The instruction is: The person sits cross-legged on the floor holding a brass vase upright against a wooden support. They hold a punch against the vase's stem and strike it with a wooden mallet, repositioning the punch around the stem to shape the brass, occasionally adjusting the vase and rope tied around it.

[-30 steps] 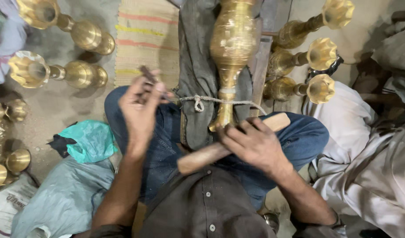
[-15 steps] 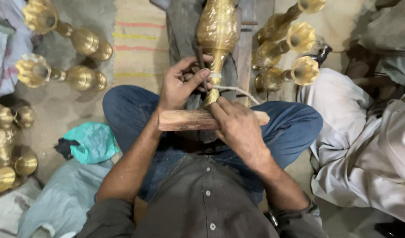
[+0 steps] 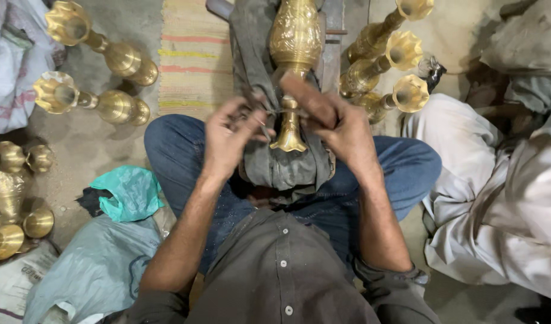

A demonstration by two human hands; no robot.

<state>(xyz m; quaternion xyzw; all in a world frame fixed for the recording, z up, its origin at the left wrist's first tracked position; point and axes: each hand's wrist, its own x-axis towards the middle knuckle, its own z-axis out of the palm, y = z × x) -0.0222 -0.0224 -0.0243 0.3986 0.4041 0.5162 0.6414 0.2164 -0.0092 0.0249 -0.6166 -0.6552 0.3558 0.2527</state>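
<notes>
From the head camera, the left hand point(image 3: 230, 137) is curled, fingers point(image 3: 251, 123) bunched narrow around something thin and dark next to the stem of a brass vase point(image 3: 293, 66); what they pinch is too small to tell. The right hand point(image 3: 335, 123) lies across from it, its fingers point(image 3: 299, 90) stretched over the narrow neck of the vase and touching it; whether they grip it cannot be told.

The vase lies lengthwise on a grey cloth point(image 3: 275, 168), its flared foot point(image 3: 288, 143) just below both sets of fingertips and its wide body beyond them. The cloth drapes over the person's jeans point(image 3: 179, 150).

Beyond the right fingers, three brass trumpet-shaped pieces point(image 3: 401, 54) lie close together. Well off from the left fingers, two more brass pieces point(image 3: 116, 57) lie on the floor, with a green bag point(image 3: 128, 192) nearer the left forearm. Another person's pale sleeve point(image 3: 503, 210) sits out past the right arm.
</notes>
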